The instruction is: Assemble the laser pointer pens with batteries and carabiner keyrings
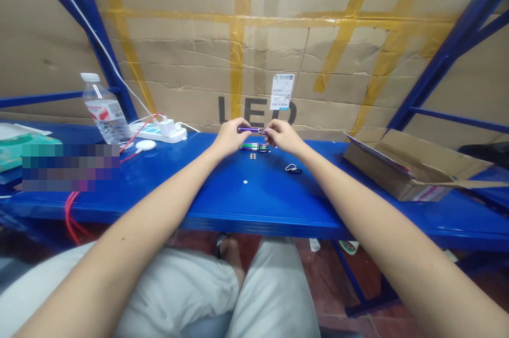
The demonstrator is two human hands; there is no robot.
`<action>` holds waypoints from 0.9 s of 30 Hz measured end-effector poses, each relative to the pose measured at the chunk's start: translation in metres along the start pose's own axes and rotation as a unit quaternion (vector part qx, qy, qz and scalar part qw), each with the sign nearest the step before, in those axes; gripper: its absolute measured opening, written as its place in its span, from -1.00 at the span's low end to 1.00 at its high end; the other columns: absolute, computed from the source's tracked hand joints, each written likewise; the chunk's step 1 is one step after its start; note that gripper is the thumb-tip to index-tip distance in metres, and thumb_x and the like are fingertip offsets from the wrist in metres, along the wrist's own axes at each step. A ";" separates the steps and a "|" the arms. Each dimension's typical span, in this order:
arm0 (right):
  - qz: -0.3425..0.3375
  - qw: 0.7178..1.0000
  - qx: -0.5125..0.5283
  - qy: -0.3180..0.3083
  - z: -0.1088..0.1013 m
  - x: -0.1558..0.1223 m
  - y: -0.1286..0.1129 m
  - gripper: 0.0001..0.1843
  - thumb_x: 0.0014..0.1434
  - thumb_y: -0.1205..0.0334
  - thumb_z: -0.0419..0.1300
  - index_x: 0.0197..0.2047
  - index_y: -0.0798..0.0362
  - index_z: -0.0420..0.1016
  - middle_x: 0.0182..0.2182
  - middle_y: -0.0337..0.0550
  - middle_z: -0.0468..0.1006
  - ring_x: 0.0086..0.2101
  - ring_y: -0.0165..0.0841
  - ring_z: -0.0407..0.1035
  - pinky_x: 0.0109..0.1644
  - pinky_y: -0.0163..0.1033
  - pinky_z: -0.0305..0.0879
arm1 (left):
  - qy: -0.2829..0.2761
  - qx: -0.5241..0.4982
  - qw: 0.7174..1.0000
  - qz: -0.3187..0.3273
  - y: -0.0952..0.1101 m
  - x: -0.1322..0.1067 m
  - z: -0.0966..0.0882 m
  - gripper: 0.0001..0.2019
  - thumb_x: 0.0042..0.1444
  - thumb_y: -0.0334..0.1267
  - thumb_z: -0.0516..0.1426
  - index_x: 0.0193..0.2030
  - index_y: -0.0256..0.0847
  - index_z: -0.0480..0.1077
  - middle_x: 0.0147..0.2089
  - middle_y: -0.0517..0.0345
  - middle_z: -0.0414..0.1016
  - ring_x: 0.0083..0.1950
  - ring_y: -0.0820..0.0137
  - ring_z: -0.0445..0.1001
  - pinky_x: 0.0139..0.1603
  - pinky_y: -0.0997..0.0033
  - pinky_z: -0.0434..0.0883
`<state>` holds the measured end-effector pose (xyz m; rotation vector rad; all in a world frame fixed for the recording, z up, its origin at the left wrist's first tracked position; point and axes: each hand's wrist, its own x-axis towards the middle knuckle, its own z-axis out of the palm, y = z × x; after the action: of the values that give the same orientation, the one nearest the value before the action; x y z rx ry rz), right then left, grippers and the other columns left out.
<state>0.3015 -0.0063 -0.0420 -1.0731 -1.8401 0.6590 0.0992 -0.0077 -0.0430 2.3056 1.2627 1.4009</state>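
Purple slim metal penlight (248, 130): probably light, stiff, slick, best pinched at its ends. Past the black clip (293, 169) on the blue tabletop (222, 195), my left hand (229, 137) and right hand (283, 138) each pinch an end, above spare penlights (254, 147).

The left hand (229, 137) and right hand (283, 137) meet above the back middle of the bench (199, 195), one pinching each end of a slim torch (249, 130). Under it lie spare torches (254, 147), with button cells (253, 156) just before them and a carabiner clip (293, 169) to their right. A water bottle (104, 112) and power strip (161, 130) stand at the back left, an open carton (397, 165) at the right
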 end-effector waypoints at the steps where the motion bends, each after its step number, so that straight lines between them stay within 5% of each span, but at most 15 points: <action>1: 0.013 1.000 0.027 -0.006 -0.001 0.000 0.000 -0.85 0.33 0.33 0.09 -0.32 0.04 0.25 -0.50 -0.20 0.49 -0.53 -0.41 0.41 -0.45 -0.29 0.32 | 0.006 -0.026 1.000 -0.006 -0.002 0.002 -0.001 -0.87 0.08 -0.34 0.22 -0.21 -0.22 0.51 -0.17 0.06 0.61 -0.13 0.30 0.53 -0.01 0.24 0.43; 6: 0.062 0.989 0.118 -0.061 -0.005 -0.004 -0.007 -0.89 0.30 0.23 0.16 -0.22 0.10 0.40 -0.45 -0.10 0.56 -0.45 -0.33 0.49 -0.36 -0.23 0.43 | 0.004 -0.143 0.990 0.006 -0.005 0.006 -0.003 -0.83 0.04 -0.37 0.21 -0.19 -0.26 0.51 -0.13 0.01 0.60 -0.08 0.29 0.55 0.05 0.20 0.44; 12: -0.010 0.985 0.134 -0.112 -0.003 -0.007 -0.005 -0.67 0.19 0.03 0.28 -0.17 0.15 0.58 -0.21 0.03 0.65 -0.18 -0.28 0.52 -0.10 -0.20 0.42 | -0.042 -0.189 0.981 0.023 0.015 0.000 -0.004 -0.84 0.05 -0.38 0.22 -0.20 -0.26 0.53 -0.11 -0.02 0.64 -0.11 0.30 0.57 0.03 0.20 0.45; 16: -0.046 0.985 0.131 -0.106 0.003 -0.009 -0.008 -0.72 0.07 0.11 0.36 -0.21 0.13 0.59 -0.29 -0.06 0.66 -0.26 -0.30 0.50 -0.12 -0.20 0.38 | -0.048 -0.191 0.980 0.020 0.017 -0.002 -0.002 -0.81 0.08 -0.28 0.25 -0.17 -0.27 0.57 -0.13 -0.03 0.65 -0.10 0.25 0.58 0.01 0.18 0.46; 21: -0.059 0.985 0.121 -0.108 0.009 -0.012 -0.016 -0.83 0.15 0.18 0.28 -0.31 0.13 0.55 -0.53 -0.19 0.54 -0.45 -0.37 0.42 -0.28 -0.24 0.33 | -0.054 -0.183 0.982 0.015 0.008 -0.001 0.001 -0.64 0.16 0.00 0.21 -0.16 -0.29 0.59 -0.14 -0.08 0.65 -0.07 0.17 0.58 0.06 0.15 0.43; 27: 0.017 0.979 0.169 -0.116 0.011 -0.014 -0.017 -0.73 0.09 0.23 0.30 -0.13 0.16 0.61 -0.65 -0.30 0.40 -0.58 -0.42 0.33 -0.46 -0.28 0.21 | -0.049 -0.322 0.943 -0.065 0.012 0.003 0.002 -0.29 0.23 0.34 -0.07 0.04 -0.27 0.52 0.11 -0.21 0.57 0.19 0.07 0.49 0.15 0.06 0.41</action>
<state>0.2881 -0.0267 -0.0402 -0.8313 -1.8205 1.1134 0.1083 -0.0124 -0.0356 1.7831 0.7516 1.3695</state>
